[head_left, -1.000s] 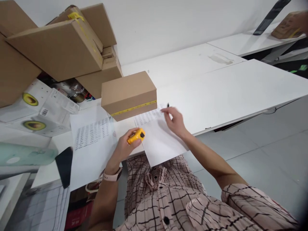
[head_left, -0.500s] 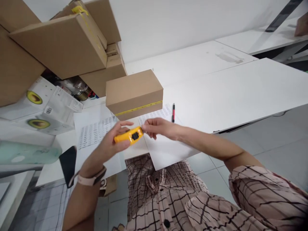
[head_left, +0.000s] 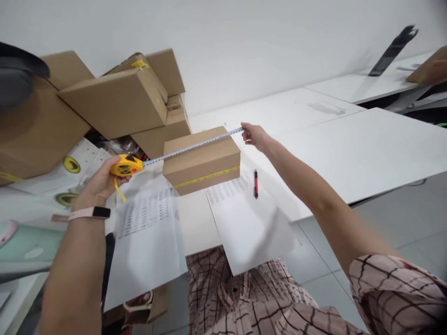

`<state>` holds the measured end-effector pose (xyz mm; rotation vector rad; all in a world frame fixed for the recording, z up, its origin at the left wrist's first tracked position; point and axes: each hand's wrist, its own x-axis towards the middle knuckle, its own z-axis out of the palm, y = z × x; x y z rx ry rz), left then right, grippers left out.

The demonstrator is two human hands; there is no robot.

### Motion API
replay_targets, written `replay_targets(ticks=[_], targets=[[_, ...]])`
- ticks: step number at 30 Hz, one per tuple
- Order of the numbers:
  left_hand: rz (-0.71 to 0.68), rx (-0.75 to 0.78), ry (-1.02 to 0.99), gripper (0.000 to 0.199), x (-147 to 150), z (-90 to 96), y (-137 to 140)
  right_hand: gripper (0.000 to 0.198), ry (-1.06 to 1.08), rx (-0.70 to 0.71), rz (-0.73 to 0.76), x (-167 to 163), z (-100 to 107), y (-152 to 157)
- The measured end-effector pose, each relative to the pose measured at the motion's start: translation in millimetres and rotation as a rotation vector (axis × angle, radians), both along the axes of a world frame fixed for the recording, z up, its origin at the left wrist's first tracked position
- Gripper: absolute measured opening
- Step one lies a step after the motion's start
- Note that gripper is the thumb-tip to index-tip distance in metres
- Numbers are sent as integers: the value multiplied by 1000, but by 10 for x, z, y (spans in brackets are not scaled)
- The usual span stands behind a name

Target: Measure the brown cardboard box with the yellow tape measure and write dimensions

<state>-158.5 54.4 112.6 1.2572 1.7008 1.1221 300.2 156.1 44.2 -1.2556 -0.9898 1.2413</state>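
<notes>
1. While my left hand (head_left: 98,182) gripped the rounded, glossy yellow tape measure (head_left: 127,165) left of the box (head_left: 206,160), my right hand (head_left: 256,137) pinched its thin, pale blade (head_left: 188,149) beyond the box's right edge.
2. The blade ran straight and aslant across the flat box top; contact with the cardboard could not be confirmed.
3. The box, a matte brown cuboid banded with yellow tape (head_left: 209,177), stood on the smooth white table (head_left: 199,223), near printed sheets (head_left: 150,256) and a slim red-and-black pen (head_left: 256,184).
4. Half a second earlier, my hands met before the box; they had since parted, extending the blade between them.
</notes>
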Motion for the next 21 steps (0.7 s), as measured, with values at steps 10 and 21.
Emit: replay_targets(ticks=[10,21], targets=[[-153,-73,-184,32,120,-203,332,45,-524,38,144,-427,-160,-46],[-201,-69,-165,39,69,-171,461,54,-501,-31,250,-426,-165,-104]])
